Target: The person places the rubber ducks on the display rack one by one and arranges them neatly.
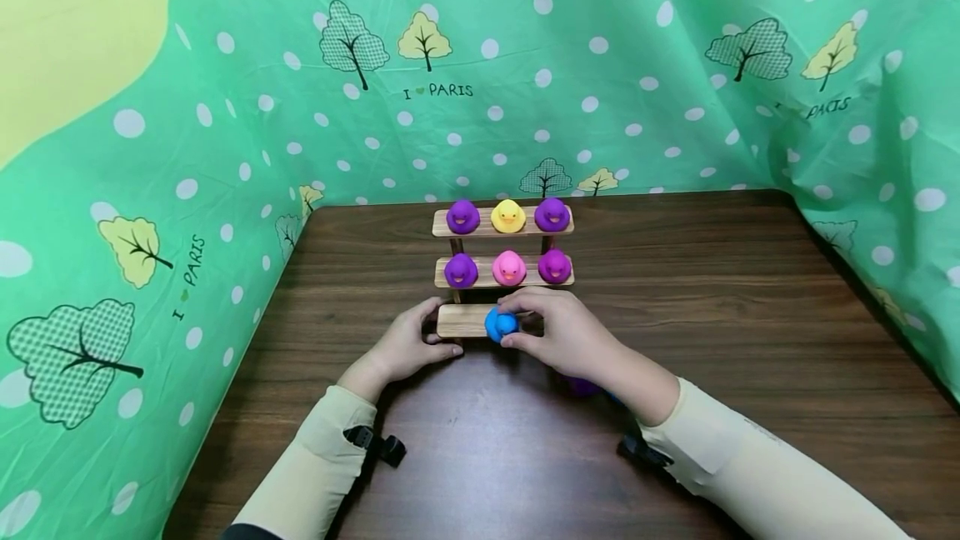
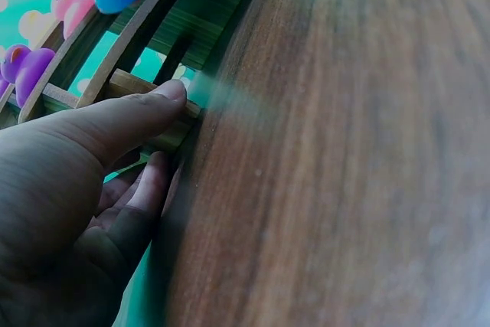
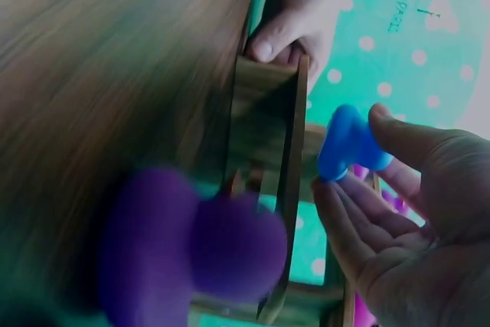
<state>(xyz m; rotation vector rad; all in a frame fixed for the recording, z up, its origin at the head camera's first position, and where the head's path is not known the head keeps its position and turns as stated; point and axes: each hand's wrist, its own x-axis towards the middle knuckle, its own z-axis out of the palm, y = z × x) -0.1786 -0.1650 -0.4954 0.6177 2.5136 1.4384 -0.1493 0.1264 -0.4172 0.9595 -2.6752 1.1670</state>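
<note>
A small three-tier wooden shelf [image 1: 461, 322] stands on the table. At its left end, my left hand [image 1: 408, 340] holds the frame, its thumb [image 2: 164, 97] on the wood near the base and the other fingers on the far side. My right hand [image 1: 566, 332] pinches a blue rubber duck [image 1: 501, 325] between thumb and fingers at the middle of the lowest tier. Whether the duck touches the wood, I cannot tell. Above it, the middle tier carries a pink duck [image 1: 509, 268] between two purple ones. On the top tier a yellow duck [image 1: 508, 217] sits between two more purple ducks.
Partly hidden under my right forearm, a purple duck [image 1: 582, 387] lies on the dark wooden table [image 1: 465, 457]; a bit of blue shows beside it. A green dotted cloth [image 1: 525, 107] with tree prints rises behind the table and along both sides.
</note>
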